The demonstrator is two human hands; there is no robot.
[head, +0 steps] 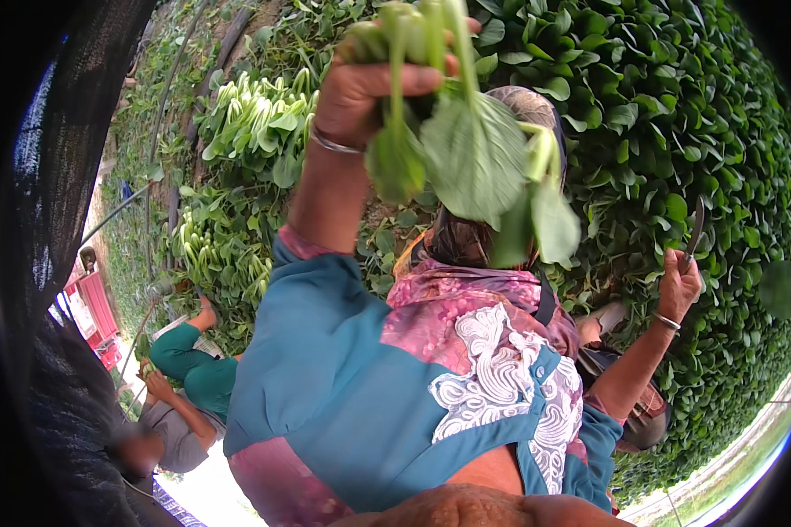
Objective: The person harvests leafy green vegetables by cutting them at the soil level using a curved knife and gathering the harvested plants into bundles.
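At the upper middle, my left hand (376,85) is raised and closed around a bunch of leafy greens (478,151), their pale green stems upward and broad leaves hanging down. To the right, my right hand (679,286) grips the handle of a small curved-blade knife (699,224), its blade pointing up over the dense leafy crop (685,118). The two hands are far apart. Left of my raised forearm, bundles of cut greens (257,112) lie on the ground with pale stems showing, and more bundles (204,244) lie lower down.
At the lower left, another person (188,421) in grey and green holds greens. Dark netting (59,263) hangs along the left edge, with a red vehicle or machine (95,306), partly visible, beside it. A thin pole (115,211) and dark hoses (171,132) cross the left side.
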